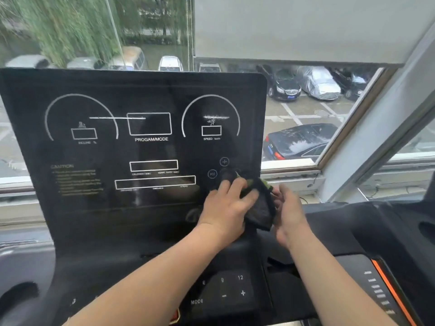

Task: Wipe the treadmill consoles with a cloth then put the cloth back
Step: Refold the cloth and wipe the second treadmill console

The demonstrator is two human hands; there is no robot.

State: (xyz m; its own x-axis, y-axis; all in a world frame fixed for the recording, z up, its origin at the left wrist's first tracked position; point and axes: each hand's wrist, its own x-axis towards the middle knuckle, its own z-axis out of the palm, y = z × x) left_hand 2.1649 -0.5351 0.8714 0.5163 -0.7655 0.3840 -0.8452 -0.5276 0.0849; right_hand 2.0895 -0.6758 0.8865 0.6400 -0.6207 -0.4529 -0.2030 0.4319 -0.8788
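Hands meet at the low right corner of the big black console (131, 147). I see my left hand (226, 205) pressing a dark cloth (260, 208) with a green edge against the screen, fingers curled over the top of the cloth and holding it. My right hand (288, 208) is just beside the cloth on its right side, fingers bent and touching its edge; I cannot tell if it really grips it. The cloth sits near the round plus button (224, 161), just below it. Lower down is a small panel (231, 290) with numbers and the word MODE. Behind the console is a window (306, 109) with parked cars (299, 140) outside.
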